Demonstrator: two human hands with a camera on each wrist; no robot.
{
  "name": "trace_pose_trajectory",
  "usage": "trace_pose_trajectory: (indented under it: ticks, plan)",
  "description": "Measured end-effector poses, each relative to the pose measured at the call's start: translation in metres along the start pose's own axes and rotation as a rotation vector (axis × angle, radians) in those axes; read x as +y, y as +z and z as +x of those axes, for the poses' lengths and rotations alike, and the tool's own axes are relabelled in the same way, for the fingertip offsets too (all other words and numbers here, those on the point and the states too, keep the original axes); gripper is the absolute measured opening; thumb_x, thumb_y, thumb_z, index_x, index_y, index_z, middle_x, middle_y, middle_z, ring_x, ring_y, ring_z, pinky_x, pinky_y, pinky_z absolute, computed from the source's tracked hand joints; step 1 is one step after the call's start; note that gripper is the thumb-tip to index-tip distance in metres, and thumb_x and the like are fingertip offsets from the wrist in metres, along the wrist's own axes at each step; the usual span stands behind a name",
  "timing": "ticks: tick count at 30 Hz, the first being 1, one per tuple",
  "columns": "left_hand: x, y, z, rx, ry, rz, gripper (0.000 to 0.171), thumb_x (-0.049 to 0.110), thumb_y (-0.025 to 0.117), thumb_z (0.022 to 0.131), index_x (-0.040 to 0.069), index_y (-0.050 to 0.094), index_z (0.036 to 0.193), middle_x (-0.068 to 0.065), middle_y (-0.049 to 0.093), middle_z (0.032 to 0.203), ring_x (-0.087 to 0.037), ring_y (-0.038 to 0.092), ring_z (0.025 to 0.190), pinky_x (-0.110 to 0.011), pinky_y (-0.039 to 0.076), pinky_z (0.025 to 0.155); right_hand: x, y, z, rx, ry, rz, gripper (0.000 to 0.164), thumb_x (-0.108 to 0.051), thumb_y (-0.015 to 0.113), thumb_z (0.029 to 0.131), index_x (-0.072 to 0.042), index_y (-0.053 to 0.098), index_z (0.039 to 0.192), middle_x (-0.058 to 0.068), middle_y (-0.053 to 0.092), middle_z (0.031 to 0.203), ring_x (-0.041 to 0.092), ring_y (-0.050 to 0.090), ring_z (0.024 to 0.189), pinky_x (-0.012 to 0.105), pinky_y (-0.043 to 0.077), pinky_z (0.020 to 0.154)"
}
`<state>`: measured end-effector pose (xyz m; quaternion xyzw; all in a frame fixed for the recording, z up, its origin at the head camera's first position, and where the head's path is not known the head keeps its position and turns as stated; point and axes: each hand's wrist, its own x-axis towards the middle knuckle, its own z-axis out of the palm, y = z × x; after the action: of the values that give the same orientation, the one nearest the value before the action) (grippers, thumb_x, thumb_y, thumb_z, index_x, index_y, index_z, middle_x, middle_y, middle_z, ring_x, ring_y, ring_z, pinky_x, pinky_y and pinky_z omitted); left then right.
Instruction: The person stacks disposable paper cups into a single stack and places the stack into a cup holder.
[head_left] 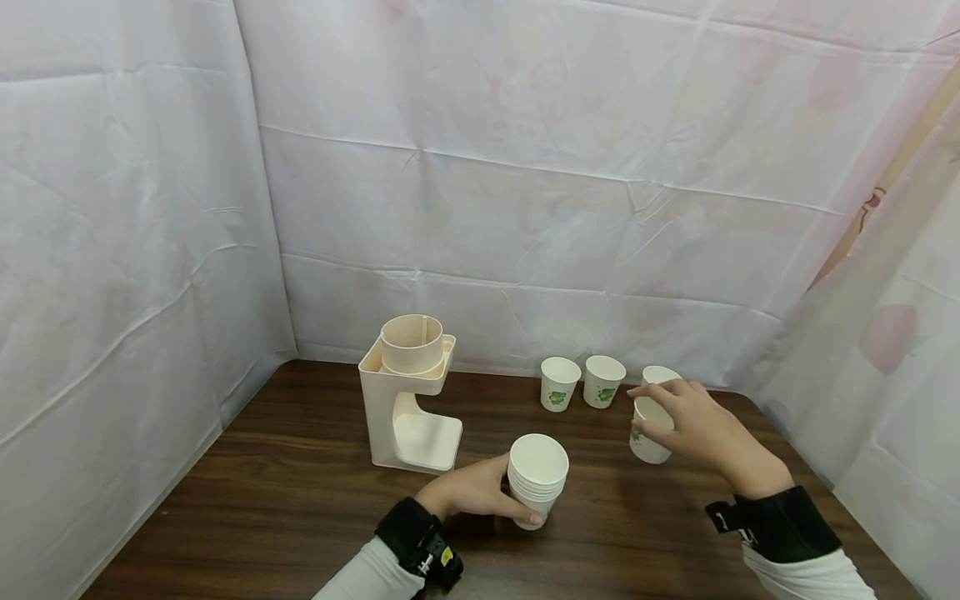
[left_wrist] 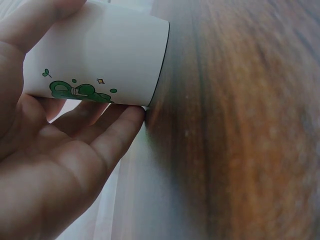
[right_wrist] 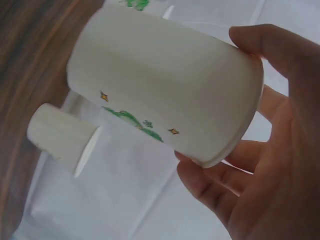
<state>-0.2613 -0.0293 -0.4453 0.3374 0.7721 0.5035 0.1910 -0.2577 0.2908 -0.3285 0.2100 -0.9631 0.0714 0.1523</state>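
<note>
My left hand [head_left: 476, 490] grips a stack of white paper cups [head_left: 538, 471] at the front middle of the table, rims up. In the left wrist view, the thumb and fingers lie on both sides of a cup wall [left_wrist: 100, 55] with a green print, its base close to the wood. To the right, my right hand [head_left: 697, 429] holds a single paper cup [head_left: 649, 448] near its rim between thumb and fingers. The right wrist view shows this cup [right_wrist: 165, 85] with green leaves and small stars. Another paper cup [head_left: 660, 374] stands right behind it, partly hidden.
Two more paper cups, a left one [head_left: 558, 385] and a right one [head_left: 603, 383], stand upright near the back edge. A cream stand with a round holder [head_left: 386, 425] is left of the stack. White cloth [head_left: 480, 217] hangs behind the dark wooden table [head_left: 270, 492].
</note>
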Motion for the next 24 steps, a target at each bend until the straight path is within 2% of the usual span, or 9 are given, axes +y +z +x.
trace_pose_trajectory:
  ticks: [9, 16, 20, 24]
  plan:
    - [0.001, 0.000, 0.000, -0.007, 0.001, -0.013, 0.072, 0.026, 0.081, 0.071, 0.031, 0.042, 0.132, 0.013, 0.057, 0.118, -0.006, 0.049, 0.110, -0.038, 0.035, 0.100, -0.021, -0.012, -0.001, 0.048, -0.150, 0.030, 0.034, -0.039, 0.063, 0.087, -0.026, 0.060, 0.118, 0.017, 0.056, 0.114, 0.035, 0.046, 0.105, 0.056, 0.046, 0.077]
    - [0.001, 0.000, 0.000, -0.003, -0.011, -0.010, 0.073, 0.027, 0.081, 0.071, 0.031, 0.041, 0.132, 0.013, 0.057, 0.118, -0.005, 0.049, 0.110, -0.038, 0.035, 0.100, -0.031, -0.016, 0.001, 0.153, -0.279, 0.040, 0.037, -0.032, 0.068, 0.084, -0.026, 0.060, 0.120, 0.009, 0.059, 0.111, 0.032, 0.046, 0.107, 0.056, 0.044, 0.083]
    - [0.000, 0.000, 0.000, -0.009, -0.014, -0.013, 0.073, 0.026, 0.081, 0.071, 0.031, 0.041, 0.132, 0.014, 0.056, 0.119, -0.005, 0.048, 0.110, -0.039, 0.034, 0.100, -0.036, -0.019, 0.001, 0.186, -0.310, 0.057, 0.040, -0.032, 0.069, 0.083, -0.026, 0.060, 0.121, 0.006, 0.060, 0.111, 0.030, 0.047, 0.106, 0.054, 0.045, 0.083]
    - [0.000, 0.000, 0.001, -0.015, -0.015, -0.016, 0.073, 0.025, 0.081, 0.071, 0.031, 0.041, 0.132, 0.013, 0.056, 0.119, -0.005, 0.048, 0.110, -0.039, 0.034, 0.101, -0.042, -0.021, 0.001, 0.188, -0.314, 0.080, 0.041, -0.033, 0.069, 0.083, -0.025, 0.060, 0.121, 0.012, 0.059, 0.113, 0.034, 0.047, 0.108, 0.056, 0.045, 0.082]
